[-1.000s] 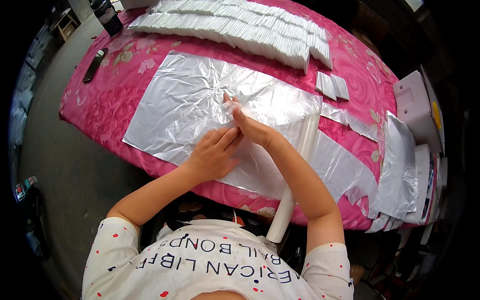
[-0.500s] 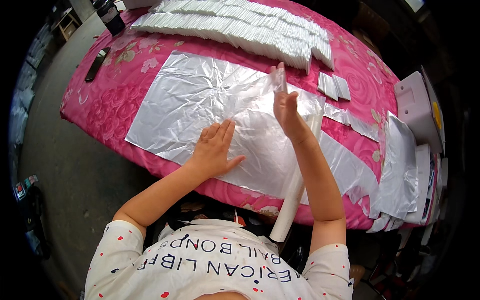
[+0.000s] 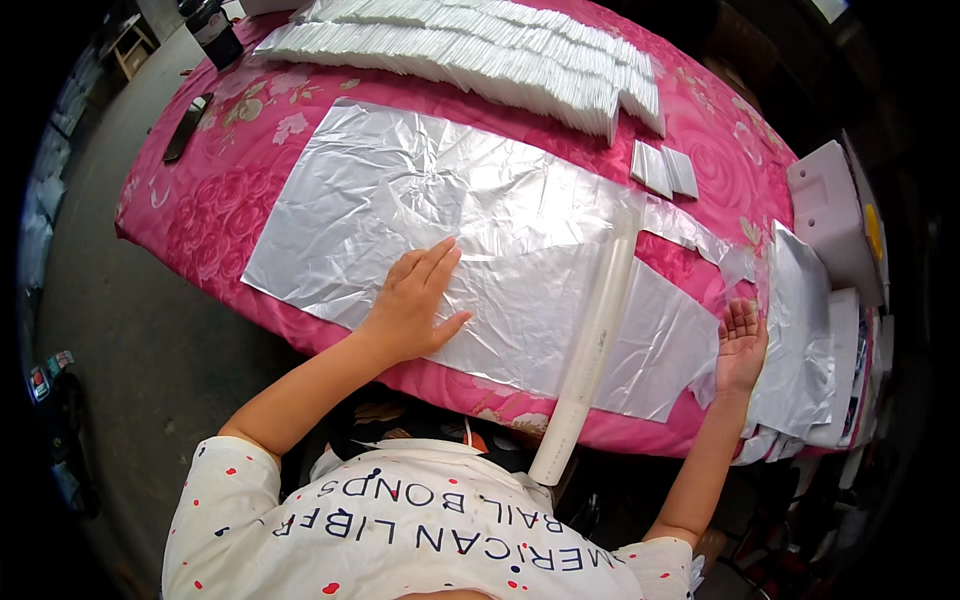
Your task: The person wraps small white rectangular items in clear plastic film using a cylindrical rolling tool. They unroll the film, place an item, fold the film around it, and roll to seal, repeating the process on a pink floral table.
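Showing at nine o'clock, the grey floor [image 3: 90, 260] borders the surface [image 3: 200, 215], which wears a pink rose-patterned cloth. At ten lies a dark phone [image 3: 187, 127]; a little higher stands a dark cup [image 3: 212, 35], its pale marking too small to read. A wrinkled silvery sheet [image 3: 340, 190] spreads across the middle, and the left hand [image 3: 410, 300] rests palm-down on it, fingers straight and parted, pointing to one o'clock. At six, the white shirt [image 3: 430, 550] carries dark capital letters, upside down. Folded white pieces [image 3: 470, 60] stand in rows at twelve. A pale tube [image 3: 590, 360] slants from seven toward one. Just past three, the right hand [image 3: 740, 355] turns its palm up, fingers open and slightly bent, beside a second sheet [image 3: 800, 340]; whether they touch it, I cannot tell. A white box [image 3: 820, 205] stands above.
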`<state>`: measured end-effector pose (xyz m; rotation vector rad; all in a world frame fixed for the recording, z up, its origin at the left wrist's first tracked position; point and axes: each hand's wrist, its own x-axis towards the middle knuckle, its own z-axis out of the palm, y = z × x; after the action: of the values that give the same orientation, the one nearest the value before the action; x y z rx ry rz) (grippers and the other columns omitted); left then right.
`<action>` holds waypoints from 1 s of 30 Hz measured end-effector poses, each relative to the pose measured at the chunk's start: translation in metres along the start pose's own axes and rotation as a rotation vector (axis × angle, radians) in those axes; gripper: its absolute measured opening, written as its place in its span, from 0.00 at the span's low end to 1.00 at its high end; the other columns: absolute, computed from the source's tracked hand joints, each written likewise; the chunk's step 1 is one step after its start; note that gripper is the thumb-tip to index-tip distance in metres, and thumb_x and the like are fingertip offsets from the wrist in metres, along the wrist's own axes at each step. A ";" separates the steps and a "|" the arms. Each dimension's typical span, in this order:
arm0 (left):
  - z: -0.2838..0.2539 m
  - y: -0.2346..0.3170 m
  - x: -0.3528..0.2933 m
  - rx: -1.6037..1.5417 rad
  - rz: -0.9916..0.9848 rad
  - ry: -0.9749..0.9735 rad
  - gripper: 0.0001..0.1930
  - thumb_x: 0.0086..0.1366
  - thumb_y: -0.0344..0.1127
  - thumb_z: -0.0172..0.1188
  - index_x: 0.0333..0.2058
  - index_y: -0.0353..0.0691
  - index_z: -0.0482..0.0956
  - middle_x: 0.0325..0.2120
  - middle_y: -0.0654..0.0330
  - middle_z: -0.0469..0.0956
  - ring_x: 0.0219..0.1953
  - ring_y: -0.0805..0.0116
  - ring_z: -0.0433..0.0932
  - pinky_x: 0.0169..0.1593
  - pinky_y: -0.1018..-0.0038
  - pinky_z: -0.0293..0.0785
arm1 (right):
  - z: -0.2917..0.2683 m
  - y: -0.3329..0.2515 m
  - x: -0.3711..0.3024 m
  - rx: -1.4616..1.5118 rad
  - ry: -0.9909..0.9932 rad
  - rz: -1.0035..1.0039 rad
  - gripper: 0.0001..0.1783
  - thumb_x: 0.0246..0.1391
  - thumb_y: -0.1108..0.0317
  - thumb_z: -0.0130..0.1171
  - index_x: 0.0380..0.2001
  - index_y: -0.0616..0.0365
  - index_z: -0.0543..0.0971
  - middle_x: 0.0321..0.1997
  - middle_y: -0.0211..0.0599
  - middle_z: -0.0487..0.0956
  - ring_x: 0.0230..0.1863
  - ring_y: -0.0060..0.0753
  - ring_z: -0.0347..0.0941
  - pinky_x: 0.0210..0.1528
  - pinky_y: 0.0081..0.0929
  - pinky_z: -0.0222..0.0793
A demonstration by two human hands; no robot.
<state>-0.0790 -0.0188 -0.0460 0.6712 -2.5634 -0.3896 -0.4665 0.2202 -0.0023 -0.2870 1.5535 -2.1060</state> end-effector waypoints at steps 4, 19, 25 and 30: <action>-0.012 -0.005 -0.010 -0.238 -0.064 0.114 0.25 0.51 0.28 0.60 0.49 0.34 0.68 0.50 0.51 0.66 0.41 0.61 0.70 0.45 0.72 0.67 | 0.059 0.042 -0.081 -1.122 -0.505 -0.551 0.34 0.58 0.46 0.46 0.57 0.63 0.65 0.56 0.45 0.68 0.55 0.41 0.66 0.56 0.32 0.60; -0.038 -0.064 -0.043 -1.106 -0.800 0.332 0.11 0.66 0.35 0.48 0.43 0.38 0.73 0.30 0.68 0.72 0.23 0.84 0.65 0.26 0.84 0.63 | 0.131 0.075 -0.095 -1.288 -1.105 -0.724 0.39 0.52 0.36 0.43 0.59 0.52 0.64 0.66 0.41 0.57 0.69 0.49 0.44 0.67 0.46 0.36; -0.056 -0.072 -0.042 -1.106 -0.764 0.438 0.11 0.65 0.34 0.48 0.42 0.37 0.73 0.23 0.69 0.70 0.24 0.84 0.65 0.29 0.85 0.62 | 0.258 0.117 -0.168 -0.723 -1.773 -0.632 0.36 0.54 0.43 0.45 0.53 0.66 0.68 0.57 0.47 0.69 0.64 0.49 0.55 0.64 0.44 0.49; -0.065 -0.072 -0.063 -1.034 -0.722 0.345 0.11 0.64 0.31 0.49 0.44 0.36 0.73 0.28 0.67 0.72 0.27 0.84 0.66 0.31 0.86 0.64 | 0.287 0.101 -0.184 -0.492 -1.852 -0.614 0.29 0.53 0.50 0.52 0.49 0.65 0.71 0.53 0.47 0.71 0.59 0.46 0.62 0.60 0.39 0.57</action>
<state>0.0306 -0.0562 -0.0401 1.0592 -1.3971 -1.5126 -0.1538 0.0533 0.0196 -2.2134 0.6266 -0.7205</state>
